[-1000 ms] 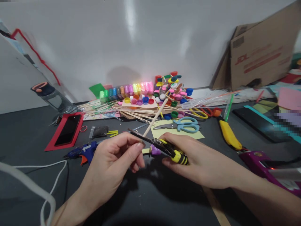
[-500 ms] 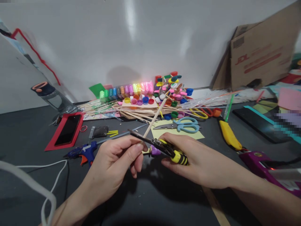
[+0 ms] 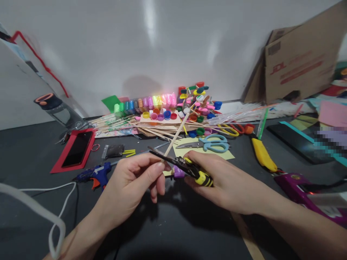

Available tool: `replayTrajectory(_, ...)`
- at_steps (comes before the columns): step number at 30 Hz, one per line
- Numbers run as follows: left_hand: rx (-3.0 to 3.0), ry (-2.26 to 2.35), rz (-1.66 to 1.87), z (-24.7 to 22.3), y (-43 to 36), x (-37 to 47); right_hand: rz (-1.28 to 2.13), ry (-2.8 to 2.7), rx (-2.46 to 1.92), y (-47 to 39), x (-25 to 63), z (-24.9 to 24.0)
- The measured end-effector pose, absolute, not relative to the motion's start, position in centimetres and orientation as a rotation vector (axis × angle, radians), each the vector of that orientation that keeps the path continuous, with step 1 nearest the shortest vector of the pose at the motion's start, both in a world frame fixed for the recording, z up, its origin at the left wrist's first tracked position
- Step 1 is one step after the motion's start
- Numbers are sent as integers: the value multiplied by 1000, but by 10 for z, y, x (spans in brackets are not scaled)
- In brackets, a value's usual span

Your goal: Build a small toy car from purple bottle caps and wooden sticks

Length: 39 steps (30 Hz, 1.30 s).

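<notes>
A thin wooden stick (image 3: 176, 138) slants up and away from the fingertips of my left hand (image 3: 135, 184), which pinch its lower end. My right hand (image 3: 219, 180) is wrapped round the yellow and black handles of a dark cutting tool (image 3: 181, 164). The tool's jaws lie across the stick just above my left fingertips; whether they touch it I cannot tell. Beneath the tool, a small purple piece (image 3: 178, 172) shows between my hands. Light blue scissors (image 3: 214, 143) lie beyond my right hand on yellow paper (image 3: 230, 155).
A blue glue gun (image 3: 101, 175) and a phone on red paper (image 3: 55, 167) lie at the left, near a bottle (image 3: 63, 113). Paint pots (image 3: 167, 115) and sticks (image 3: 154, 130) stretch along the back. A yellow-handled tool (image 3: 262, 153) and a purple device (image 3: 295, 184) lie right.
The whole view has shifted slightly. The cutting tool's handles look a little closer to the left hand, and both hands keep their hold on the stick and the tool.
</notes>
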<state>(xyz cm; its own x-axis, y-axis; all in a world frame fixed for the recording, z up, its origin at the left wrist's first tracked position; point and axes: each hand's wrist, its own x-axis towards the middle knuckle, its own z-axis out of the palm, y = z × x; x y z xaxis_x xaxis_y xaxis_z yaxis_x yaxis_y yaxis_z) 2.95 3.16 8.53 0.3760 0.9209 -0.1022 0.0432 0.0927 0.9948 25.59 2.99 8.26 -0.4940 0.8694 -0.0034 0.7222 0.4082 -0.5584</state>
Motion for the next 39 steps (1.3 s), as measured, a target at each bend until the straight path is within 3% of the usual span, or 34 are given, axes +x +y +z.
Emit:
replayTrajectory(15, 1306, 1041, 877, 93, 25, 30, 830, -2344, -1361, 27, 257, 92)
replayTrajectory(32, 1353, 1010, 811, 88, 27, 30, 698, -2395, -1430, 30, 255, 86)
replayTrajectory(39, 1500, 1149, 983, 94, 27, 22, 677, -2425, -1453, 30, 268, 96)
